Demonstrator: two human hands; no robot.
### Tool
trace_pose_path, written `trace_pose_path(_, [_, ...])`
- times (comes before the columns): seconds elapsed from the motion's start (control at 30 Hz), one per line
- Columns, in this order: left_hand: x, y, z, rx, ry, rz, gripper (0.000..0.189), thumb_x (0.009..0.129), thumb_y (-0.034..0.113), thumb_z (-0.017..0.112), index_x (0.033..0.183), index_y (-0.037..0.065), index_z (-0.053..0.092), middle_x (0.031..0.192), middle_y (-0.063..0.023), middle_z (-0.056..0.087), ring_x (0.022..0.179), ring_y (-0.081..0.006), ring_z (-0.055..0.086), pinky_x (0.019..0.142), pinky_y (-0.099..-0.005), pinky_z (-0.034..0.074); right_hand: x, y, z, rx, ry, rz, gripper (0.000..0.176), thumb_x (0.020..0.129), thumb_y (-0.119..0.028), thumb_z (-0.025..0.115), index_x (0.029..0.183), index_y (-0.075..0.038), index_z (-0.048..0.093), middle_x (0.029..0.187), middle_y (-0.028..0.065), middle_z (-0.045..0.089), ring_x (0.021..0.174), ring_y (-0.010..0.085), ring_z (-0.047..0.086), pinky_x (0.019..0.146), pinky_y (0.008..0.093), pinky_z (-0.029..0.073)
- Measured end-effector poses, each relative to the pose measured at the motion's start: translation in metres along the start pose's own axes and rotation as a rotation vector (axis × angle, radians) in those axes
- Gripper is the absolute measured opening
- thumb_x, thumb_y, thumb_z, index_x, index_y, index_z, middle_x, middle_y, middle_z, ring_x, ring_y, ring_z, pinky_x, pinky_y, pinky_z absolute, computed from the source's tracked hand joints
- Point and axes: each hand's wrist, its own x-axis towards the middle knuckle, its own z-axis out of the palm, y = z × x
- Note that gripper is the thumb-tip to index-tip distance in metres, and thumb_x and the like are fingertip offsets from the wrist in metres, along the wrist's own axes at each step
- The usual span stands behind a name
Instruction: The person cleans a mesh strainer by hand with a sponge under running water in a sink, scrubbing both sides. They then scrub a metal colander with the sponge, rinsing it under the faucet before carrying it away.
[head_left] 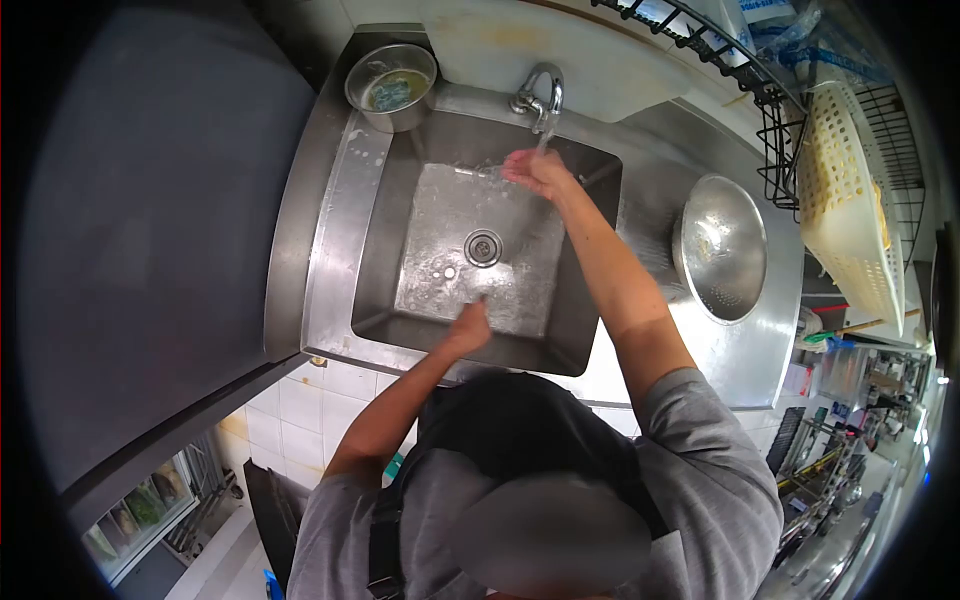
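Water runs from the chrome faucet (548,95) at the back of the metal sink (372,260). My right hand (535,172) is under the stream, palm partly upward and fingers stretched to the left, holding nothing. Nearer the sink's front wall, my left hand (470,327) hangs over the basin with its fingers smeared by motion. Past its fingertips lies the round drain (483,248) in the basin floor. Wet patches and a few bubbles show on that floor.
On the back left corner stands a metal bowl (392,122) with a bluish-green scrubber inside. A large perforated metal colander (722,250) rests on the right drainboard. A cream plastic basket (850,190) and a black wire rack (740,65) are at the upper right.
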Motion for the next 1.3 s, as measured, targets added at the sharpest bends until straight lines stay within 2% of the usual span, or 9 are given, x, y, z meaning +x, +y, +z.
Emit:
trace_pose_path(0.1, [-0.006,0.031,-0.004,-0.044,-0.074,0.091,0.051,0.078,-0.001,0.047,0.129,-0.007,0.053,0.097,-0.036,0.063,0.1,-0.0493,0.061,0.086,-0.0505,0.049,-0.006,-0.01,0.004,-0.017,0.079,-0.014,0.019,0.089,0.01,0.053,0.108,0.011,0.057,0.102,0.0222,0.066,0.092,0.0335,0.069,0.084,0.0411,0.061])
trace_pose_path(0.13, [0.0,-0.004,0.003,-0.068,0.183,0.338,0.055,0.082,0.002,0.049,0.136,-0.003,0.047,0.084,-0.0266,0.066,0.076,-0.04,0.067,0.064,-0.0457,0.052,-0.008,-0.01,0.003,-0.01,0.091,-0.015,0.019,0.089,0.01,0.052,0.108,0.011,0.057,0.101,0.0219,0.066,0.092,0.0333,0.069,0.084,0.0409,0.061])
trace_pose_path(0.23, [-0.019,-0.005,-0.067,-0.599,-0.2,-0.165,0.061,0.087,0.003,0.05,0.146,-0.001,0.034,0.069,-0.0117,0.06,0.051,-0.02,0.055,0.043,-0.0346,0.04,0.003,-0.007,-0.013,-0.029,-0.053,-0.07,0.02,0.09,0.01,0.049,0.108,0.011,0.057,0.103,0.0228,0.066,0.093,0.0341,0.069,0.084,0.042,0.06])
trace_pose_path(0.3, [-0.042,-0.007,-0.096,-0.808,-0.098,-0.2,0.015,0.089,0.004,0.05,0.103,0.003,0.052,0.063,-0.0006,0.05,0.042,-0.0058,0.037,0.035,-0.0245,0.024,-0.005,-0.005,-0.014,-0.202,-0.163,0.039,0.021,0.09,0.011,0.046,0.108,0.011,0.057,0.104,0.0236,0.065,0.095,0.0346,0.068,0.084,0.0423,0.06])
trace_pose_path(0.53, [-0.092,-0.027,-0.148,-0.843,-0.173,-0.239,0.012,0.09,0.002,0.049,0.102,0.003,0.051,0.062,-0.0016,0.05,0.04,-0.0057,0.036,0.034,-0.0251,0.023,-0.012,-0.002,0.0,-0.311,-0.269,0.121,0.027,0.089,0.012,0.04,0.11,0.011,0.056,0.108,0.0247,0.064,0.097,0.034,0.067,0.085,0.0413,0.059])
trace_pose_path(0.83, [-0.107,-0.029,-0.144,-0.767,-0.012,-0.248,0.038,0.089,0.003,0.051,0.126,-0.005,0.049,0.063,-0.002,0.054,0.042,-0.0066,0.04,0.038,-0.0244,0.028,-0.003,-0.007,-0.005,-0.684,0.262,-0.221,0.018,0.09,0.007,0.049,0.098,0.006,0.065,0.089,0.0141,0.068,0.079,0.0229,0.067,0.069,0.0349,0.056])
trace_pose_path(1.03, [-0.108,-0.027,-0.151,-0.675,0.02,-0.222,0.028,0.088,0.003,0.05,0.115,-0.004,0.053,0.063,-0.0016,0.054,0.044,-0.0061,0.041,0.038,-0.0243,0.028,0.002,-0.003,-0.002,-0.354,0.148,-0.204,0.014,0.087,0.001,0.057,0.093,0.004,0.069,0.09,0.018,0.071,0.077,0.0263,0.07,0.064,0.0364,0.055])
trace_pose_path(1.13, [-0.111,-0.031,-0.152,-0.691,0.032,-0.205,0.02,0.089,0.002,0.049,0.108,-0.002,0.054,0.062,-0.0018,0.053,0.044,-0.0059,0.04,0.038,-0.0242,0.028,-0.024,-0.018,0.004,-0.169,-0.286,-0.015,0.019,0.089,0.004,0.049,0.095,0.006,0.067,0.092,0.019,0.07,0.079,0.0267,0.07,0.07,0.036,0.058])
trace_pose_path(1.3, [-0.102,-0.024,-0.151,-0.746,0.018,-0.173,0.018,0.089,0.0,0.048,0.107,-0.002,0.053,0.063,-0.0023,0.053,0.044,-0.0057,0.041,0.036,-0.0238,0.028,-0.027,-0.03,0.002,-0.279,-0.179,-0.08,0.021,0.09,0.008,0.047,0.102,0.008,0.065,0.097,0.0194,0.069,0.088,0.0264,0.069,0.077,0.0367,0.06])
